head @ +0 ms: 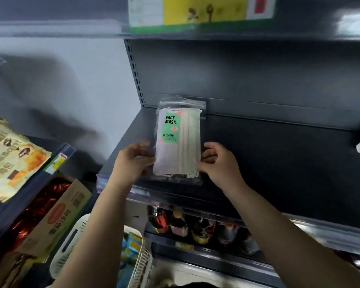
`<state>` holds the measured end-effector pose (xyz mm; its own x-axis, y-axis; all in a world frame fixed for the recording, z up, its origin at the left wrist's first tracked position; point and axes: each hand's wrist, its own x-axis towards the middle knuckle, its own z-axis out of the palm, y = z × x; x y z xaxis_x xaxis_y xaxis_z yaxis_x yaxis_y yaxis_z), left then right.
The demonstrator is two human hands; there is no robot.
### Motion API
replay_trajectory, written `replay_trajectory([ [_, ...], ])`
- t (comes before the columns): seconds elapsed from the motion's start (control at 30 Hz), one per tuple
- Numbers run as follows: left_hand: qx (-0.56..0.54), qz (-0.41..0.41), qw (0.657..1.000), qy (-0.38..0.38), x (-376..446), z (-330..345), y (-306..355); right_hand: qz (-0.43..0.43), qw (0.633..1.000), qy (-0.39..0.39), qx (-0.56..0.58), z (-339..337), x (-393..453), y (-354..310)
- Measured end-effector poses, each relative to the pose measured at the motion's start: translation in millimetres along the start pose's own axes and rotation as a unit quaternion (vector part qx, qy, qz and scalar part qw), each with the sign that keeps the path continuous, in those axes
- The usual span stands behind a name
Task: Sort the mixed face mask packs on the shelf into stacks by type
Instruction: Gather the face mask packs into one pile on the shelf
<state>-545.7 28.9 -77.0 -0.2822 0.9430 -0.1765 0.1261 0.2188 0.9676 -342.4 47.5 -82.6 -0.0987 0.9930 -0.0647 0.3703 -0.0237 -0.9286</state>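
Hands: left hand (133, 161) and right hand (218, 163) each grip-pinching sides of clear green-labelled face mask pack (178, 140), squaring it flat on dark grey metal shelf (279, 163).

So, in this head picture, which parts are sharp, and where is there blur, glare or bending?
Head view: the face mask pack is sharp, its label readable; both hands, left hand and right hand, are fairly clear; the upper poster is blurred; glare streaks the shelf edges; wide-angle bending curves the shelves.
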Motion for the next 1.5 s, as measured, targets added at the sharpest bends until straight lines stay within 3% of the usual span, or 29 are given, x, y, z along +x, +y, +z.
replay_trajectory([
  [0.23, 0.096, 0.018, 0.994, -0.038, 42, -50, -15, 0.025, 0.997, 0.074, -0.026, 61, 7, -7],
  [0.4, 0.191, 0.045, 0.979, -0.05, 51, -59, -21, 0.015, 0.988, 0.106, -0.111, 84, 12, -13],
  [0.53, 0.342, 0.108, 0.933, -0.04, 53, -62, -20, 0.003, 0.97, 0.089, -0.225, 90, 11, -17],
  [0.67, 0.414, 0.146, 0.897, -0.057, 47, -54, -9, -0.001, 0.934, 0.081, -0.348, 80, 6, -26],
  [0.9, 0.524, 0.284, 0.798, -0.089, 28, 12, 30, 0.017, 0.824, 0.088, -0.56, 10, -17, -29],
  [1.2, 0.553, 0.382, 0.724, -0.155, -29, 166, 64, 0.081, 0.795, 0.163, -0.579, -127, -73, 4],
  [1.5, 0.526, 0.426, 0.709, -0.197, -121, 321, 77, 0.128, 0.776, 0.196, -0.586, -271, -150, 56],
])
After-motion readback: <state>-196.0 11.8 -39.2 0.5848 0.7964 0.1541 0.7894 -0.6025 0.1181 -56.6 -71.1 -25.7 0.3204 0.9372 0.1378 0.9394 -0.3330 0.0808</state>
